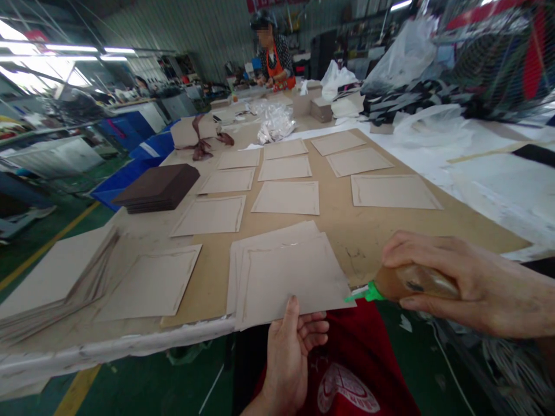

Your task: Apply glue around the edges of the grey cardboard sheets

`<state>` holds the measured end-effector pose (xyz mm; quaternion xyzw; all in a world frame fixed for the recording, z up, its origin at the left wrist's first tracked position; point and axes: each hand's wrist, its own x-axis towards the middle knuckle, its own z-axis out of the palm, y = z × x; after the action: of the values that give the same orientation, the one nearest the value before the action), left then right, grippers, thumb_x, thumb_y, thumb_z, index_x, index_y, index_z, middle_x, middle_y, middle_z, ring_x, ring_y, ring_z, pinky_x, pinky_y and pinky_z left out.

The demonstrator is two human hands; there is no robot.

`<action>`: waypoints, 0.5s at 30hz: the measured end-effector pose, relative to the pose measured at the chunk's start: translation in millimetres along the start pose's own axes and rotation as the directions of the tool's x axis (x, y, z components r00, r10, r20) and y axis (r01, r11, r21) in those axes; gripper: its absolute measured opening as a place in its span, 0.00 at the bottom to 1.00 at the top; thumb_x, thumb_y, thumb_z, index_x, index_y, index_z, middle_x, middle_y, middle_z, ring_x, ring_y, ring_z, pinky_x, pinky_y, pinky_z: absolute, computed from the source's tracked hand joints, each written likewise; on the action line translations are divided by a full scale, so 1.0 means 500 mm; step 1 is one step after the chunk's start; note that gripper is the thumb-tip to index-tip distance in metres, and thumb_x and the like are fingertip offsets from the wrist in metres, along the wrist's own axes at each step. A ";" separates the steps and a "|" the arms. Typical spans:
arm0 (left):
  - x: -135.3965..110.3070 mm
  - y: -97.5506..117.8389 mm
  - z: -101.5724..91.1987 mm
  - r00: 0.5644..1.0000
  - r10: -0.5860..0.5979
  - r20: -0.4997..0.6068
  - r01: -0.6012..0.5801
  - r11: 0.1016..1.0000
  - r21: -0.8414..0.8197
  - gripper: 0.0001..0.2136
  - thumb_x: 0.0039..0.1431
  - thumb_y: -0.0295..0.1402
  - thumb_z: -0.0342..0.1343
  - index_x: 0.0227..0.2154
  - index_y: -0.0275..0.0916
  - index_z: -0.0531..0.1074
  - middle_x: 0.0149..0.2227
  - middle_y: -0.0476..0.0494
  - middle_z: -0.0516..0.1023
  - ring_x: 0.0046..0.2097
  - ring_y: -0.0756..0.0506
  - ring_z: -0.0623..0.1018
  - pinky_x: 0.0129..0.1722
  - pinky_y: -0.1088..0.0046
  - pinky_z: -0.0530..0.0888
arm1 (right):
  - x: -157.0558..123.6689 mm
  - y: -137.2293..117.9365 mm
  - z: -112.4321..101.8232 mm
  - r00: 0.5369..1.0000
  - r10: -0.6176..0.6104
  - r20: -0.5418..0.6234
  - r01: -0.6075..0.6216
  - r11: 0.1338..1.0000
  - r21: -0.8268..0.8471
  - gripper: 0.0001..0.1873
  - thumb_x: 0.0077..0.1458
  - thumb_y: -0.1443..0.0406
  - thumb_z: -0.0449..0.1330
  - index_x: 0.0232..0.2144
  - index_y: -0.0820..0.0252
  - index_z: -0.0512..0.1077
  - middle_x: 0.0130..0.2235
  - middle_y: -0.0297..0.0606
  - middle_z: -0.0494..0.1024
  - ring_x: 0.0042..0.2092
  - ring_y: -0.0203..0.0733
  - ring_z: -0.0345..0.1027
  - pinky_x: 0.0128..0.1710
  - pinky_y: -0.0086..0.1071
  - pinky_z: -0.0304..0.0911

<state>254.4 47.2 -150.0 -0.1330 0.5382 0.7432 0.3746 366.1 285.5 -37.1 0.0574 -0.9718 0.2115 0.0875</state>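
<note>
My left hand [295, 346] pinches the near edge of a beige card sheet [290, 277], thumb on top and fingers beneath. That sheet lies over a few others at the table's front edge, with a line of glue along its left and far borders. In my right hand [451, 277] is a glue bottle [416, 282] of amber colour, lying almost level. Its green nozzle [368, 292] points left, at the sheet's right corner. Several more beige sheets, with glue lines along their borders, lie spread in rows beyond, such as a near-left sheet [147, 283].
A tall stack of beige sheets [56, 271] stands at the left edge, with a dark brown stack [158, 188] behind it. Blue bins [151, 150] adjoin the table's left side. Farther back are crumpled clear plastic [276, 122], black strips [407, 101] and a person in an orange apron [277, 63].
</note>
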 end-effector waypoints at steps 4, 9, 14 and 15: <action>-0.002 0.002 0.003 1.000 -0.006 0.004 0.006 1.000 -0.013 0.18 0.58 0.44 0.61 0.32 0.28 0.76 0.29 0.34 0.82 0.27 0.47 0.80 0.24 0.76 0.76 | -0.016 0.002 0.006 0.998 0.003 -0.058 -0.004 1.000 -0.015 0.16 0.58 0.57 0.62 0.48 0.51 0.68 0.49 0.38 0.75 0.48 0.47 0.72 0.42 0.36 0.70; 0.000 0.002 0.004 1.000 -0.005 -0.001 0.005 1.000 -0.008 0.18 0.58 0.43 0.61 0.33 0.28 0.76 0.30 0.34 0.82 0.28 0.46 0.80 0.25 0.76 0.77 | -0.035 0.001 0.012 0.996 0.037 -0.087 -0.036 0.999 0.013 0.16 0.58 0.57 0.62 0.48 0.50 0.68 0.49 0.37 0.75 0.48 0.46 0.73 0.42 0.35 0.71; 0.004 0.003 0.002 1.000 -0.018 -0.008 0.018 1.000 0.019 0.20 0.55 0.46 0.63 0.33 0.29 0.75 0.30 0.34 0.82 0.27 0.47 0.80 0.24 0.76 0.76 | -0.059 0.021 0.019 0.988 0.115 -0.107 -0.099 0.985 0.141 0.20 0.54 0.58 0.66 0.49 0.48 0.70 0.50 0.37 0.75 0.48 0.46 0.73 0.44 0.35 0.70; 0.004 0.003 0.000 0.999 -0.032 -0.016 0.032 0.999 0.037 0.20 0.53 0.47 0.64 0.32 0.30 0.75 0.29 0.34 0.82 0.26 0.47 0.79 0.22 0.77 0.75 | -0.066 0.029 0.022 0.978 0.154 -0.138 -0.127 0.974 0.187 0.21 0.53 0.58 0.67 0.49 0.48 0.71 0.49 0.38 0.75 0.48 0.47 0.72 0.45 0.36 0.70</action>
<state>252.1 47.9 -150.0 -0.1402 0.5527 0.7258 0.3847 394.6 296.3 -59.1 -0.0206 -0.9412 0.3064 0.1407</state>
